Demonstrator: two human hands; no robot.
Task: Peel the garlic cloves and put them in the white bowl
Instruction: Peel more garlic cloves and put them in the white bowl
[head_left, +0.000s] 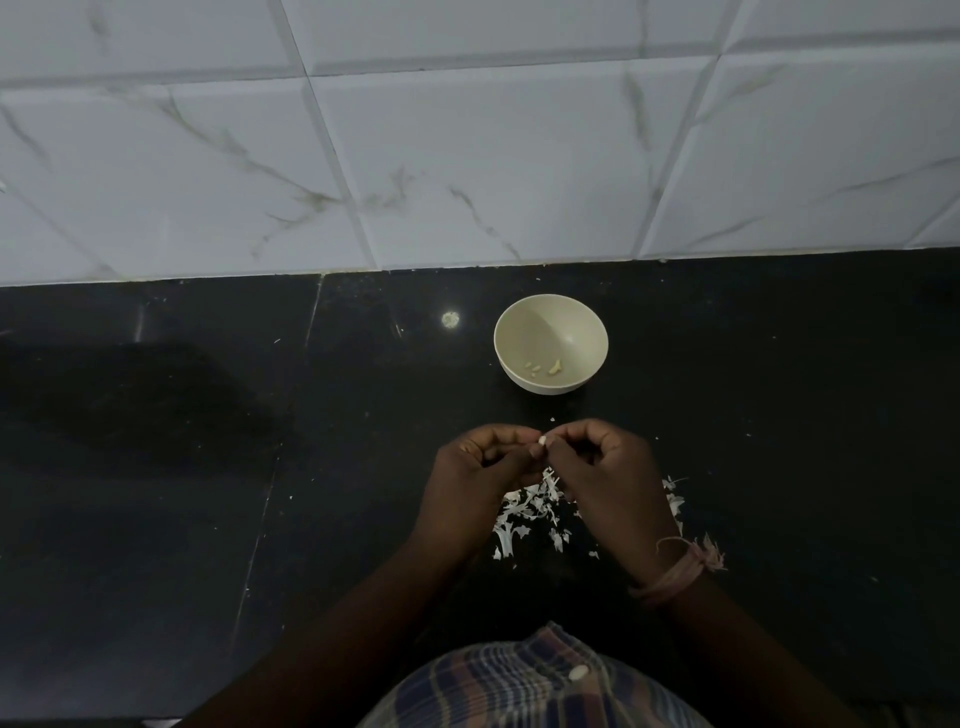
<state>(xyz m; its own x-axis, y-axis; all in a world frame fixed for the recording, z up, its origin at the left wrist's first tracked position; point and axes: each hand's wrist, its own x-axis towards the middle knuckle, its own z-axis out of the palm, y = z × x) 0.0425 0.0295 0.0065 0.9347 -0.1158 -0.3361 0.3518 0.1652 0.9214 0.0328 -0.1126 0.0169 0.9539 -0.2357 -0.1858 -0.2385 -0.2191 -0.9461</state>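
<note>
Garlic clove (542, 440) mostly hidden, tiny white tip shows btwn both hands | left hand (480, 467) & right hand (605, 467) curled, pinching it | white bowl (550, 344) behind, few small bits inside | peels (530, 506) partly under hands

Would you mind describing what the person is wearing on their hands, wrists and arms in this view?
Both hands, left hand and right hand, are bare, with no gloves or rings visible. The forearms are bare too, with no sleeves showing. A frayed pinkish thread band is wound around the right wrist. A plaid shirt with a white button shows below.
</note>
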